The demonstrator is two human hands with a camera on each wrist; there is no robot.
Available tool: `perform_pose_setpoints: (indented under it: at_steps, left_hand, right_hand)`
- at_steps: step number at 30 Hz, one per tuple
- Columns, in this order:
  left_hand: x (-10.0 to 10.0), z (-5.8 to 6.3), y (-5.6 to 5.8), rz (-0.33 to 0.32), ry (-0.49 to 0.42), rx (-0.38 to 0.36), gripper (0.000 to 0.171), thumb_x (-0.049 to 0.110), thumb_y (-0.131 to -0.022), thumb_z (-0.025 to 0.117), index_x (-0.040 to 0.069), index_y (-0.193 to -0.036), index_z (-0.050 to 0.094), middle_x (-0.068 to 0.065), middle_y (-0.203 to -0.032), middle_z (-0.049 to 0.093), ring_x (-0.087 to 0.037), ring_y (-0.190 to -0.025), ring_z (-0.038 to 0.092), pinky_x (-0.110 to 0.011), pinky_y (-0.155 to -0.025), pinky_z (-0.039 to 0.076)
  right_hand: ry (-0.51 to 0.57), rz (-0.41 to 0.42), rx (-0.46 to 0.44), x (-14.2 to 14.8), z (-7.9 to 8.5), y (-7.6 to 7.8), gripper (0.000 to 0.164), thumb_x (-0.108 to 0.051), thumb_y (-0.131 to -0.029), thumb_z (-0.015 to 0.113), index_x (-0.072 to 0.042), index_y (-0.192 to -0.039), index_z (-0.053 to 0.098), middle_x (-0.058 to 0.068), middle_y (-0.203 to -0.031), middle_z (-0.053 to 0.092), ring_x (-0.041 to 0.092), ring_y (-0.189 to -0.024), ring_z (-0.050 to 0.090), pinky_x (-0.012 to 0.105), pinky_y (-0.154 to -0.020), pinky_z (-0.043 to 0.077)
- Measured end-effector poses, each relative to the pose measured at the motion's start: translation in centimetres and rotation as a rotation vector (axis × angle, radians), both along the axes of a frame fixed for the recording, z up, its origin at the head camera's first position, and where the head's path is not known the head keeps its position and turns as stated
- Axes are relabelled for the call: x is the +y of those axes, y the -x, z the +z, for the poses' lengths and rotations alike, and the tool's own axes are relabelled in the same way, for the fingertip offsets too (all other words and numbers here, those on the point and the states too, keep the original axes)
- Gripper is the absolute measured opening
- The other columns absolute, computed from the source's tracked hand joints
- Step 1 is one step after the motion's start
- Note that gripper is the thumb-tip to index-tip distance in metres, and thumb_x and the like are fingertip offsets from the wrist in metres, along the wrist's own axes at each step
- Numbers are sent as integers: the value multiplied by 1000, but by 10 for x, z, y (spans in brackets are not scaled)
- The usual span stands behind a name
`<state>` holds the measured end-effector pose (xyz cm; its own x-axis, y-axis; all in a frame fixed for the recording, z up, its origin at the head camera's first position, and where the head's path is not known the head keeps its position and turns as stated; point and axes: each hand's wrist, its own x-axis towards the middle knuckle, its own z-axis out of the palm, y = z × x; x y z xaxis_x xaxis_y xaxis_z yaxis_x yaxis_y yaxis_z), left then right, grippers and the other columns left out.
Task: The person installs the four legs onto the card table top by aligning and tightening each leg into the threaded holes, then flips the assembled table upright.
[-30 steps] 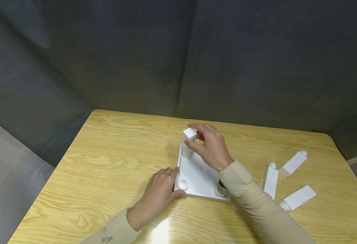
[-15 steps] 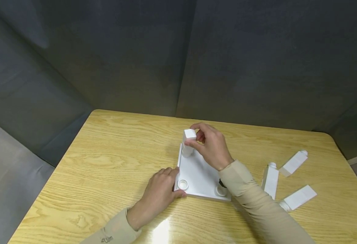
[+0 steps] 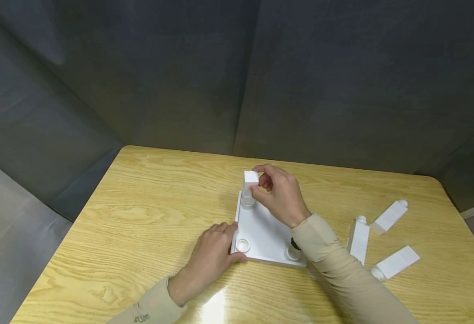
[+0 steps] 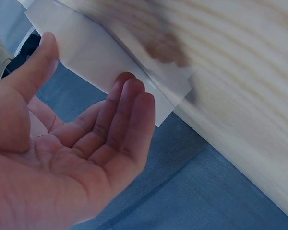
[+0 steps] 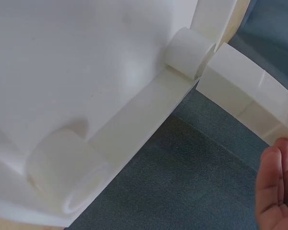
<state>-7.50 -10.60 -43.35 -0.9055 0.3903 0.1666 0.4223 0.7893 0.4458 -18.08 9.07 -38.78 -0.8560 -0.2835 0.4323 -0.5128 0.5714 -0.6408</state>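
Note:
A white table leg (image 3: 250,178) with a square body stands upright at the far left corner socket of a white tabletop panel (image 3: 263,234). My right hand (image 3: 282,196) pinches the leg near its top between thumb and fingers. In the right wrist view the leg (image 5: 249,96) lines up with a round socket (image 5: 189,51); whether it is seated fully cannot be told. My left hand (image 3: 209,256) grips the panel's near left corner, thumb on the front edge. Left wrist view shows its curled fingers (image 4: 139,110) against the panel's side (image 4: 91,45).
Near left on the panel is a bare round socket (image 3: 242,245); another socket (image 3: 293,253) sits near right, partly under my right sleeve. Three loose legs, one a white leg (image 3: 395,262), lie on the wooden table (image 3: 139,211) at right. Dark fabric (image 3: 220,76) stands behind.
The leg has turned about its upright axis, so its square top faces differently. My right thumb and fingers have shifted slightly on it. The left hand and panel have stayed put.

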Motion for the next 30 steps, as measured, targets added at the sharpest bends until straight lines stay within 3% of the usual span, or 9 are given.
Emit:
perform_pose_setpoints:
  at_steps: [12, 23, 30]
  left_hand:
    - [0, 0, 1, -8, -8, 20, 82, 30, -75, 99, -17, -133, 66, -25, -117, 76, -36, -103, 74, -48, -93, 62]
    - [1, 0, 0, -1, 13, 4, 82, 32, -76, 98, -17, -134, 65, -25, -117, 75, -37, -104, 74, -49, -94, 62]
    - [1, 2, 0, -4, 5, -4, 82, 31, -76, 98, -17, -134, 65, -25, -119, 75, -37, -105, 74, -49, -94, 62]
  right_hand:
    - [-13, -16, -23, 3, 1, -1, 33, -6, -89, 86, 1, -118, 71, 11, -95, 70, 33, -84, 67, 39, -74, 57]
    - [-8, -28, -71, 3, -1, -1, 32, -10, -90, 87, -1, -113, 67, 13, -98, 71, 30, -88, 68, 41, -78, 57]
    - [-22, -8, -45, 3, -3, -1, 39, -8, -91, 86, 0, -126, 70, 13, -97, 69, 30, -86, 65, 40, -76, 56]
